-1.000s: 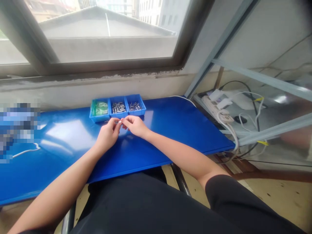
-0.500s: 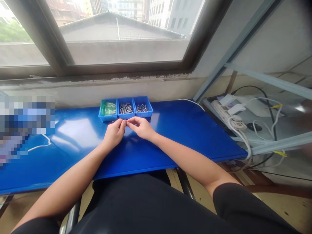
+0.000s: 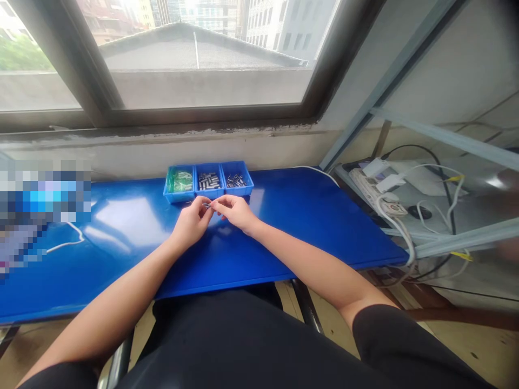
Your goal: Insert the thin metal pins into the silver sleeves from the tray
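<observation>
My left hand [image 3: 195, 219] and my right hand [image 3: 234, 212] meet at the fingertips, low over the blue table and just in front of the bins. Between the left thumb and fingers shows a small metal cylinder [image 3: 206, 205], mostly covered by the fingers. The right fingertips pinch at its right end; whether they hold a second part is hidden. Behind the hands stand three joined blue bins: the left bin [image 3: 167, 190] holds a green plastic bag [image 3: 178, 179], the middle one short metal cylinders [image 3: 210, 181], the right one thinner metal pieces [image 3: 235, 181].
The blue tabletop [image 3: 300, 227] runs along a wall below a window. On the right, beyond a grey metal frame [image 3: 360, 121], lie a power strip [image 3: 377, 192] and tangled cables. A white cable [image 3: 75, 243] lies at the left beside a blurred-out area.
The left fingers have opened out a little, so the small metal cylinder now shows between them. My right fingers have shifted slightly and still touch the left fingertips.
</observation>
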Demonstrator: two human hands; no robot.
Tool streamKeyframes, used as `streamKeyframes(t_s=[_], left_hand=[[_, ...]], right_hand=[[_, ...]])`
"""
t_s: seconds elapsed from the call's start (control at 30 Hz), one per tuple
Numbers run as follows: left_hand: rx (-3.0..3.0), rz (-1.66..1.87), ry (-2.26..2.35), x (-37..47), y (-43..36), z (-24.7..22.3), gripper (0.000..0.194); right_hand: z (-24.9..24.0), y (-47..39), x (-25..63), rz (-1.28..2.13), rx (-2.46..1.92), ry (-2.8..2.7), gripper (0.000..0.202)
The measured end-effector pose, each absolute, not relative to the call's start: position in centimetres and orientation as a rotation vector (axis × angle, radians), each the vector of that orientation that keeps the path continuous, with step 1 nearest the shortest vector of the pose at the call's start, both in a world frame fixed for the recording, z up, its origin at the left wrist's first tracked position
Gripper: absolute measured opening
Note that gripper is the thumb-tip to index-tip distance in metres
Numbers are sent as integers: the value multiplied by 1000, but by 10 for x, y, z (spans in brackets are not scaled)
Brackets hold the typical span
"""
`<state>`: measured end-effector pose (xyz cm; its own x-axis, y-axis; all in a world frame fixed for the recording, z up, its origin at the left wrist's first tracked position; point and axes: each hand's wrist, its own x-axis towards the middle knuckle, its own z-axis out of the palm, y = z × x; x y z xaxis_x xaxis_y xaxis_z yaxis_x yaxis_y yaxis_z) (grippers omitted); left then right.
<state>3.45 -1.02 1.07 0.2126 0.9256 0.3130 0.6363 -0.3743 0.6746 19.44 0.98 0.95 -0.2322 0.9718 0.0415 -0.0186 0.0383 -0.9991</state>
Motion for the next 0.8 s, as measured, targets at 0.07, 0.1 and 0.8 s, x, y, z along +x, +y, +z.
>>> streamKeyframes(t_s=[0.07, 0.1, 0.8], left_hand=[[2108, 968, 1452, 34, -10, 11, 28], [2116, 961, 1456, 34, -10, 11, 30], [2099, 1019, 1589, 35, -9, 9, 31]], right_hand=[[10, 11, 195, 1409, -1010, -1296, 33], [11, 12, 195, 1438, -992, -1264, 32], [5, 23, 202, 1332, -910, -1365, 38]])
